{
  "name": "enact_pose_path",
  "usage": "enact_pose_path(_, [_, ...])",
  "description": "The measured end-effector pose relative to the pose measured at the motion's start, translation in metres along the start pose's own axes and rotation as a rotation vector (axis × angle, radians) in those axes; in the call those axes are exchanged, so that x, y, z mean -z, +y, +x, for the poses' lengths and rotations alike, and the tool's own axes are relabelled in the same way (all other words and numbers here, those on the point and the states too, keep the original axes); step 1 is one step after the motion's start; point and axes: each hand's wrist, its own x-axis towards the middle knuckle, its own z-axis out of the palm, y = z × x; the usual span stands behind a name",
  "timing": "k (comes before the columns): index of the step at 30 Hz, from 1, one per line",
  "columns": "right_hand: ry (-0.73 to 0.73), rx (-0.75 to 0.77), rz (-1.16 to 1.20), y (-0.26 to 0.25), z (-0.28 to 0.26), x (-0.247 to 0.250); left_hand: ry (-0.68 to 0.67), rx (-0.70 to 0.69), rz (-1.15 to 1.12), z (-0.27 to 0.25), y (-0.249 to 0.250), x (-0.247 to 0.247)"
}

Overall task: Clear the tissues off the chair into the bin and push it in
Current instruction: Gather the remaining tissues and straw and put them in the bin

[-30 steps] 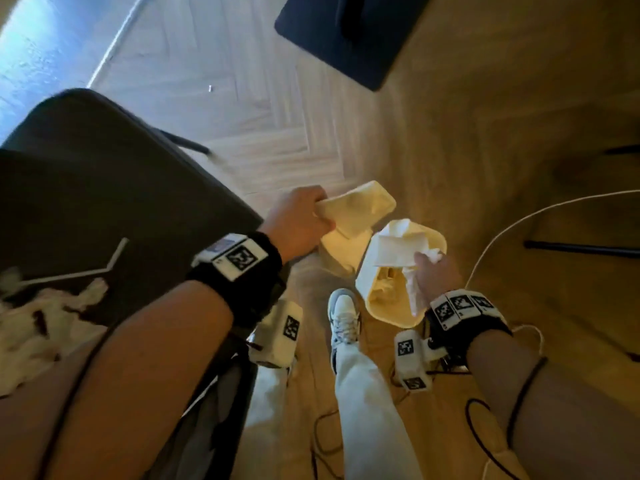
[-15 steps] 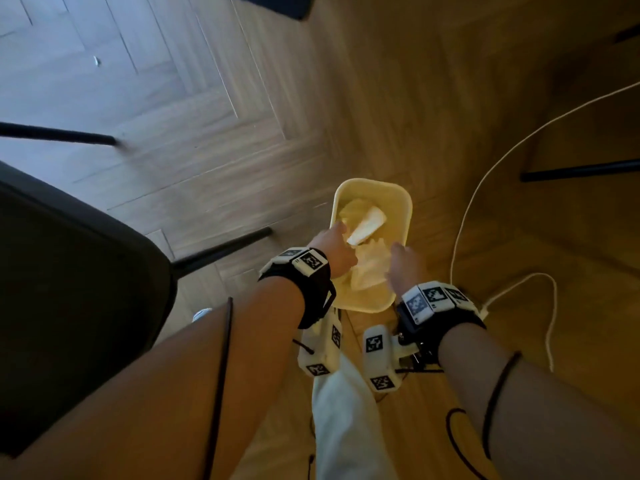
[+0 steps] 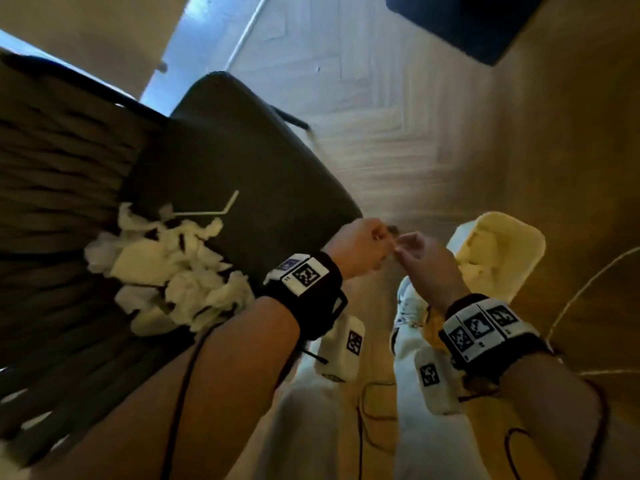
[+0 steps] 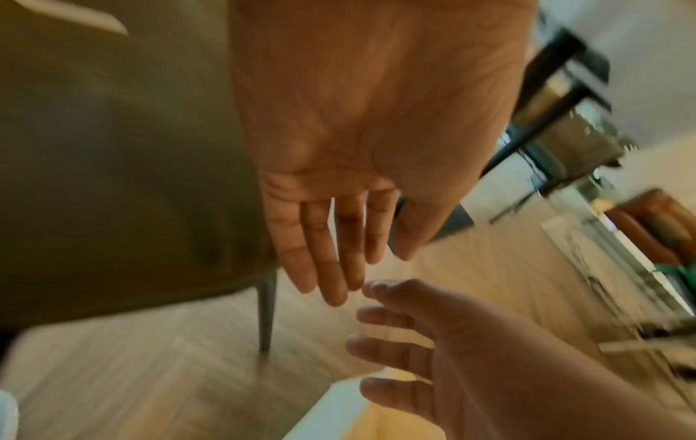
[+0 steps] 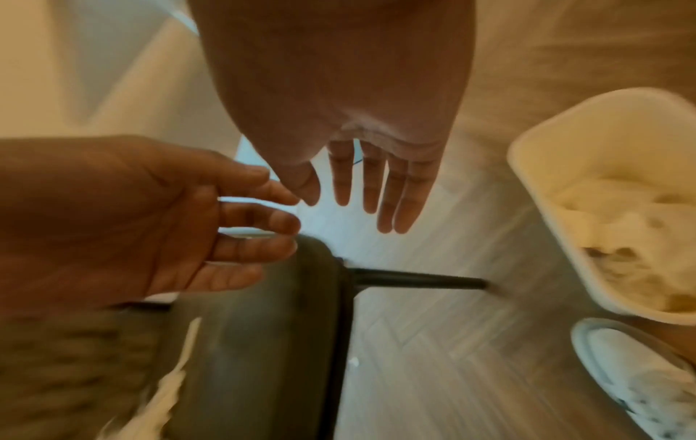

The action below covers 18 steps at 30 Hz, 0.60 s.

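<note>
A heap of crumpled white tissues [image 3: 166, 271] lies on the dark chair seat [image 3: 242, 161], with a bent white straw [image 3: 207, 212] beside it. On the floor to the right stands the cream bin [image 3: 519, 237], holding tissues [image 5: 610, 205]. My left hand [image 3: 360, 247] and right hand [image 3: 420, 259] hover close together just past the seat's front corner, between the chair and the bin. The wrist views show both palms empty, the left hand's fingers [image 4: 331, 256] and the right hand's fingers [image 5: 371, 190] stretched out.
A thin black chair leg [image 5: 418, 281] sticks out over the herringbone wood floor. My white shoe [image 5: 640, 375] stands beside the bin. A white cable [image 3: 581, 289] curves across the floor at right. A dark rectangular base [image 3: 460, 22] lies at the top.
Half a second ago both hands were down in the bin with tissues. Now they are lifted out, empty, and have moved left toward the chair; the head view has swung back to the seat.
</note>
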Motion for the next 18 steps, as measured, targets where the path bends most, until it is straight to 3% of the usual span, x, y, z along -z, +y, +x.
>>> enact_pose_path(3, [-0.097,0.158,-0.119,-0.048,-0.008,-0.042,0.09,0.074,-0.034,-0.039,-0.045,0.062])
enact_pose_path(8, [-0.281,0.3,-0.407,-0.101,-0.011,-0.114,0.32,0.251,0.224,-0.085,-0.154,0.154])
enact_pose_path(10, [-0.315,0.336,-0.523,-0.116,-0.008,-0.135,0.224,0.294,0.465,-0.096,-0.194,0.176])
enact_pose_path(13, [-0.318,0.382,-0.636,-0.131,-0.002,-0.159,0.007,0.204,0.808,-0.102,-0.228,0.178])
enact_pose_path(18, [-0.282,0.359,-0.72,-0.146,0.01,-0.182,-0.043,0.098,0.896,-0.085,-0.252,0.15])
